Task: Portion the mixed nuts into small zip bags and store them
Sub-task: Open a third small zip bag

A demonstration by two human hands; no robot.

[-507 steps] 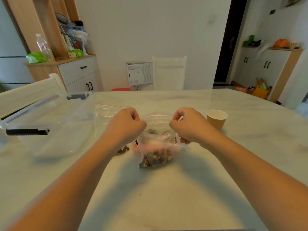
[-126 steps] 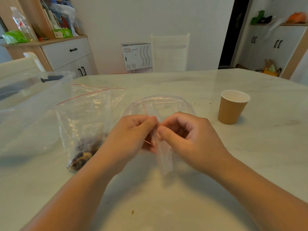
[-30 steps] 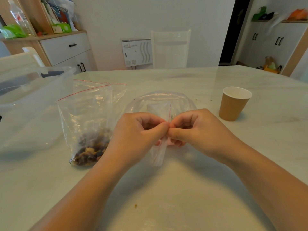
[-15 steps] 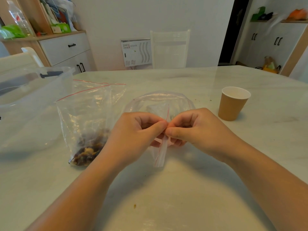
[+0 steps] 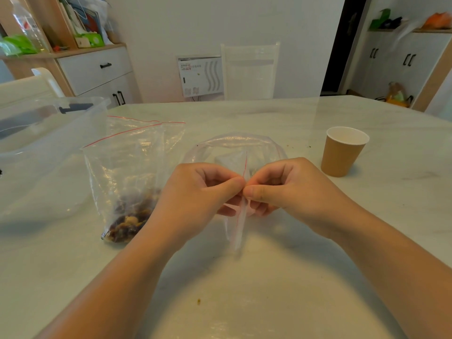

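While both thumbs meet, the small zip bag (image 5: pixel 236 223) hangs pinched between the fingers (image 5: pixel 254 192).

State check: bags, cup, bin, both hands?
small zip bag: empty, red-striped mouth pinched by both hands
large zip bag: mouth open, stands on the table, nuts at its bottom
paper cup: upright, looks empty
clear bin: lid off
left hand: pinches the small zip bag
right hand: pinches it too
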